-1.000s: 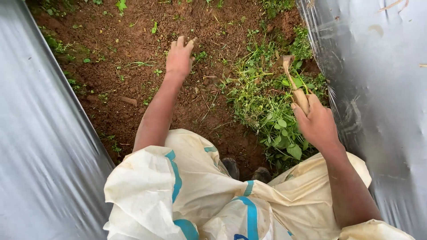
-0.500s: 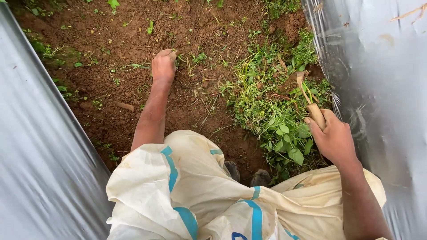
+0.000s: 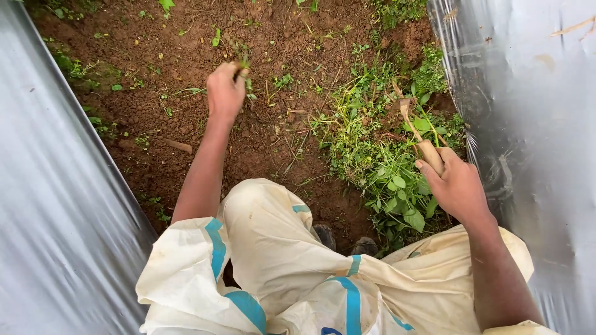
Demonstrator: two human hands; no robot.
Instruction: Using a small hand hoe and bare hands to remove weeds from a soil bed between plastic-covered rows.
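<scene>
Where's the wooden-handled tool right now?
In the head view, right side: the wooden-handled tool is gripped in the right hand, its tip over the weed patch beside the silver sheeting.

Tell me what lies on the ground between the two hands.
In the head view, bare brown soil with stray sprouts, between left hand and right hand.

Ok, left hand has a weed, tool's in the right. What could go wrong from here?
The left hand pinches only the top of a small weed, so the stem could snap and leave roots in the soil. The right hand holds the wooden-handled tool beside the silver plastic sheet; a stray swing might tear it.
</scene>
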